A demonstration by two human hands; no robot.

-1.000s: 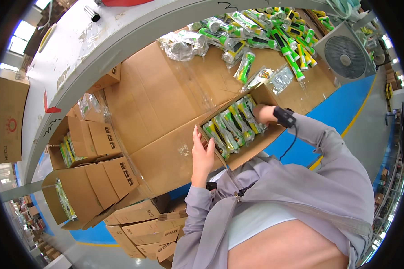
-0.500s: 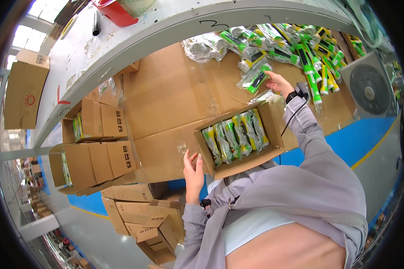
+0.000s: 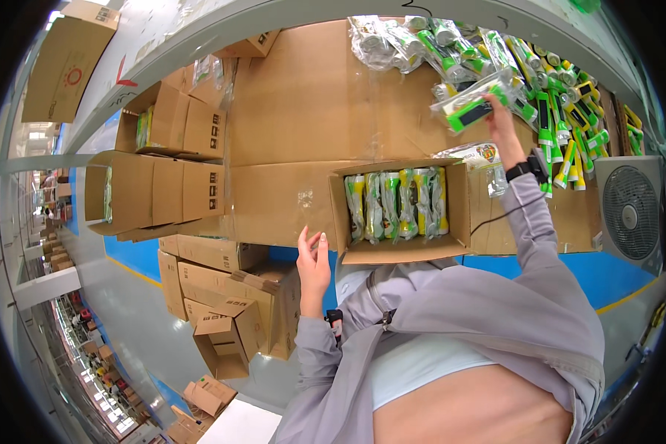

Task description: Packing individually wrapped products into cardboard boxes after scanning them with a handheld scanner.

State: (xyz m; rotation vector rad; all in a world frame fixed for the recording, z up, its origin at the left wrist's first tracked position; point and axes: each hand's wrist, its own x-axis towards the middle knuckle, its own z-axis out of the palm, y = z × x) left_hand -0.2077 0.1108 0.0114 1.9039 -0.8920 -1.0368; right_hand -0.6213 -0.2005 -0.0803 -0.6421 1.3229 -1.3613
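My right hand (image 3: 504,132) is closed on one end of a green flashlight (image 3: 471,114) with a black panel, wrapped in a clear plastic bag. It is held in front of a heap of green and yellow flashlights (image 3: 544,118), some bagged. Nearer to me stands an open cardboard box (image 3: 403,255) with a row of bagged flashlights (image 3: 399,203) lying side by side in it. My left hand (image 3: 314,259) hovers just left of this box, holding nothing, its fingers apart.
Flattened cardboard (image 3: 296,118) covers the table. A grey fan (image 3: 629,214) stands at the right. Filled open boxes (image 3: 152,189) sit at the left, with more cartons (image 3: 226,288) below the table's edge. A shelf edge (image 3: 222,37) crosses above. A flat plastic bag (image 3: 473,154) lies behind the box.
The whole view has turned, so the box now appears square-on. My right hand has brought the bagged flashlight farther right and appears to hold it higher. My left hand remains apart from the box.
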